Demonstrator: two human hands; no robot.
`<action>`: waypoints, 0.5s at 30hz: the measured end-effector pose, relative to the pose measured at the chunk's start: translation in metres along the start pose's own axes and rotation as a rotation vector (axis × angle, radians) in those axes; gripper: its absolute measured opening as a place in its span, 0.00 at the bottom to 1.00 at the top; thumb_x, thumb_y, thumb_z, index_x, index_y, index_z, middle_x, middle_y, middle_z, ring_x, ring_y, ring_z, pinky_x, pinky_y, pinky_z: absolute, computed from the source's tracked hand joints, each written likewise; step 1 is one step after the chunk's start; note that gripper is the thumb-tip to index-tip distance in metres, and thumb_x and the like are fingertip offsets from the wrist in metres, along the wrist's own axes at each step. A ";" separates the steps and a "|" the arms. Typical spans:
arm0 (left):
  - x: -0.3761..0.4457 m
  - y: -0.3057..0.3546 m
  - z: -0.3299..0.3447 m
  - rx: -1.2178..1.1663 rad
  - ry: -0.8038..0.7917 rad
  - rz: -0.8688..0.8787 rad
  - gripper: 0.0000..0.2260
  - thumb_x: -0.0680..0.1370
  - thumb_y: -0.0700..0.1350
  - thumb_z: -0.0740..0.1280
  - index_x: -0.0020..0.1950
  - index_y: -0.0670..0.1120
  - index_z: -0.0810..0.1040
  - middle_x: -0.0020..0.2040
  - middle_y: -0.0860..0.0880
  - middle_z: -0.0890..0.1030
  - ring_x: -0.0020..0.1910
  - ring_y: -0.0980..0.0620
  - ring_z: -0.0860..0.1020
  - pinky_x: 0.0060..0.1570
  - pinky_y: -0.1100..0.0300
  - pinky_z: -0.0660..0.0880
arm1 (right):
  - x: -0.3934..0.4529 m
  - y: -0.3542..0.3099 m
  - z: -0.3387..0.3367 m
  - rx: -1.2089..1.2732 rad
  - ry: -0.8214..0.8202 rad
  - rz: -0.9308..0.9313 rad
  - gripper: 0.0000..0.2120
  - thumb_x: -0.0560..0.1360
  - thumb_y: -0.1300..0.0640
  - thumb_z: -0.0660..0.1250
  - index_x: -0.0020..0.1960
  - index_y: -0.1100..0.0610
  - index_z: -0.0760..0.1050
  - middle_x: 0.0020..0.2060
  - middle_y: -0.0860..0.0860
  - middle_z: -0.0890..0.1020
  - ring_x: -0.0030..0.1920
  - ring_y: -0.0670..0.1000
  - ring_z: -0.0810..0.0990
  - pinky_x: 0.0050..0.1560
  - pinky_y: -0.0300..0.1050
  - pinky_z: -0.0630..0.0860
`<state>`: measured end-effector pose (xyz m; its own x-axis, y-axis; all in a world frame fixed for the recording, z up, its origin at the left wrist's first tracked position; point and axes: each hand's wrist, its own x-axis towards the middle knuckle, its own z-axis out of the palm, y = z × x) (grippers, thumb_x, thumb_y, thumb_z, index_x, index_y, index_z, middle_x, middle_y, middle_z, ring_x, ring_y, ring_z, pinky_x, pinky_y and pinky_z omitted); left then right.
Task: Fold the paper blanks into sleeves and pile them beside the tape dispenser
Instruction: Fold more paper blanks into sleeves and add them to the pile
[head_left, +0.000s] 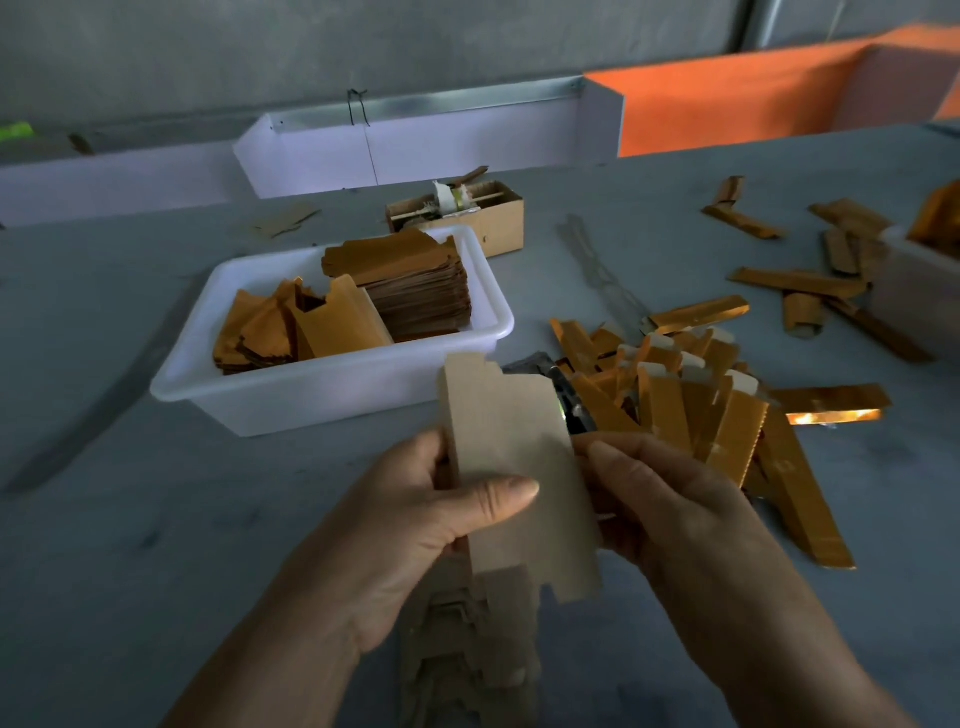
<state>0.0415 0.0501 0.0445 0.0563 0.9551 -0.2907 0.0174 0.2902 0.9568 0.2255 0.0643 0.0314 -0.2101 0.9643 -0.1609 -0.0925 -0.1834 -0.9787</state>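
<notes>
The paper blank (511, 467) is held upright in the air above the near edge of the table (130, 493), plain side toward the camera, with one long panel already bent back along its left edge. The left hand (410, 535) grips it, thumb pressed across the front and fingers curled behind that bent edge; the right hand (670, 514) pinches the right edge, thumb in view and the other fingers hidden behind the paper. The likeliest slip, as I judge it, is a crooked crease: if the two hands pull unevenly, the panels will not meet square and the sleeve will not close. The notched tabs at the bottom could also catch on the stack of blanks (467, 639) sitting right under the hands, and knock it askew. Just behind the blank, the tape dispenser (563, 395) is mostly covered, only a dark, shiny part showing, so a reach for tape would go partly blind. Touching it on the right lies the pile of sleeves (691, 410), loose and fanned out, some sliding toward the table edge; another one dropped carelessly could spread it further. Farther back, the white tray (332, 395) holds more blanks, and a cardboard box (493, 218) sits beyond it.
</notes>
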 end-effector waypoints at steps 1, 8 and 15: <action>0.000 -0.001 0.001 0.014 0.001 0.005 0.26 0.61 0.49 0.78 0.58 0.48 0.79 0.51 0.49 0.85 0.52 0.49 0.83 0.52 0.53 0.77 | -0.001 -0.001 0.000 0.016 -0.017 0.007 0.14 0.63 0.45 0.65 0.45 0.48 0.82 0.40 0.44 0.83 0.42 0.43 0.81 0.38 0.38 0.79; 0.001 -0.007 0.011 -0.012 0.145 0.061 0.20 0.62 0.49 0.78 0.53 0.50 0.83 0.47 0.50 0.86 0.48 0.52 0.83 0.49 0.53 0.76 | 0.001 0.003 0.008 -0.172 0.078 -0.135 0.03 0.68 0.58 0.71 0.39 0.51 0.78 0.31 0.44 0.81 0.32 0.41 0.79 0.31 0.31 0.74; 0.001 -0.012 0.028 0.101 0.369 0.158 0.08 0.70 0.42 0.74 0.45 0.54 0.83 0.38 0.51 0.85 0.40 0.49 0.84 0.42 0.52 0.80 | -0.008 0.005 0.019 -0.547 0.186 -0.353 0.06 0.67 0.45 0.67 0.41 0.44 0.71 0.38 0.38 0.78 0.37 0.40 0.78 0.33 0.29 0.73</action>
<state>0.0696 0.0455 0.0325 -0.2950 0.9499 -0.1031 0.1361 0.1486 0.9795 0.2083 0.0519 0.0302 -0.0825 0.9745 0.2086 0.3918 0.2242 -0.8923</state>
